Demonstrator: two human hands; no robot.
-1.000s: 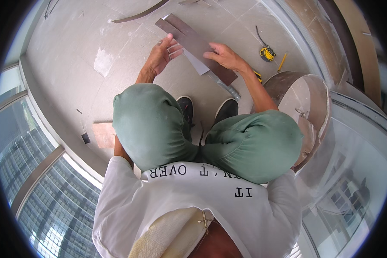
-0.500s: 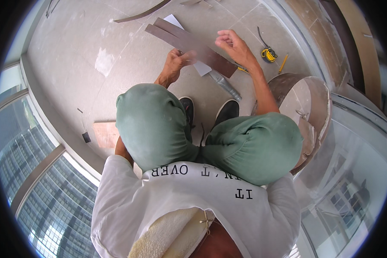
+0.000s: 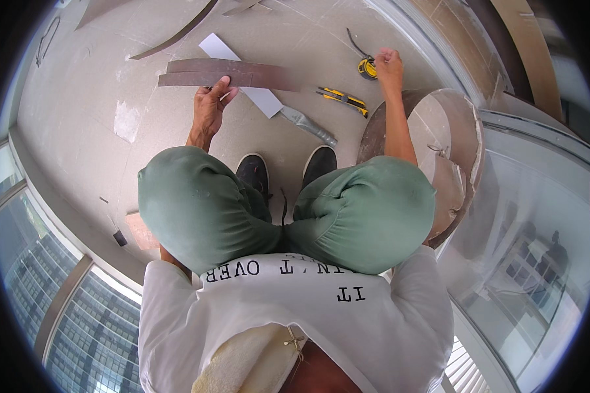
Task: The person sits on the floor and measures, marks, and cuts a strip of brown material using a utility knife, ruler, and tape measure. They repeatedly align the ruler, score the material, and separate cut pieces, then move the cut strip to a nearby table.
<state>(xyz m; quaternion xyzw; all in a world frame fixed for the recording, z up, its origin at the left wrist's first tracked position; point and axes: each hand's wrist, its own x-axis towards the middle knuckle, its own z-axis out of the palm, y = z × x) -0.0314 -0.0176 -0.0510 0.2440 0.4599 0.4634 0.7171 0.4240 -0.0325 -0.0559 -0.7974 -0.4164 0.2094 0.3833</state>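
- Pinching the brown strips (image 3: pixel 206 68) near mid-length, thumb on top, is the left hand (image 3: pixel 211 106), around 11 o'clock.
- Held crosswise, the strips cover part of a white flat strip (image 3: pixel 219 49).
- At 1 o'clock, the right hand (image 3: pixel 389 64) has its fingers drawn together beside the yellow tape measure (image 3: pixel 367 69); cannot tell whether it grips anything.
- Also toward 1 o'clock: a yellow-and-black cutter (image 3: pixel 345 100) on the floor (image 3: pixel 157 98).

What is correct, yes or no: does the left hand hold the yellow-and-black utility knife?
No, the yellow-and-black utility knife lies on the grey floor, while the left hand holds flat brown strip material.
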